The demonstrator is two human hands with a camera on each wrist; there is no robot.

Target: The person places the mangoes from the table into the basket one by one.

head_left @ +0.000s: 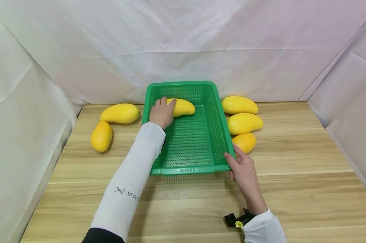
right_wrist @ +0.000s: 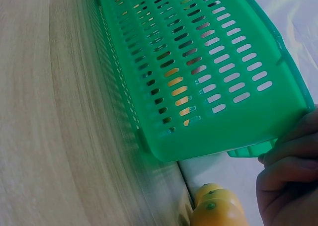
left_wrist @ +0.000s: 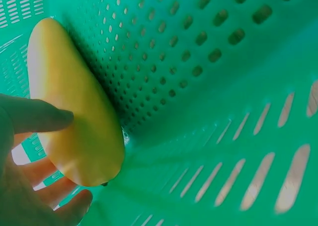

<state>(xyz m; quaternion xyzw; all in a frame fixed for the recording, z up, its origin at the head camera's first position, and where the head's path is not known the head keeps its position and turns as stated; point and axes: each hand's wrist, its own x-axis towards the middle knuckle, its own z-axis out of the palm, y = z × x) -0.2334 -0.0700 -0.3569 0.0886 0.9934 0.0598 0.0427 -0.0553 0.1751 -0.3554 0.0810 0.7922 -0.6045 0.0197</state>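
A green perforated plastic basket (head_left: pixel 187 145) stands in the middle of the wooden table. At its far left, my left hand (head_left: pixel 162 113) reaches in and grips a yellow mango (head_left: pixel 184 108). In the left wrist view the thumb lies across the top of this mango (left_wrist: pixel 82 121), with other fingers curled along its side. The mango is close to the basket's floor and wall. My right hand (head_left: pixel 245 172) holds the basket's rim at the near right corner, thumb on top. The right wrist view shows that hand (right_wrist: pixel 290 176) at the edge of the slotted wall (right_wrist: pixel 198 62).
Right of the basket, three mangoes (head_left: pixel 245 123) lie in a column, the nearest partly hidden by the basket. On the left lie two more, a long mango (head_left: pixel 120 113) and a rounder-looking mango (head_left: pixel 102 136). White cloth (head_left: pixel 183 33) walls the back and both sides.
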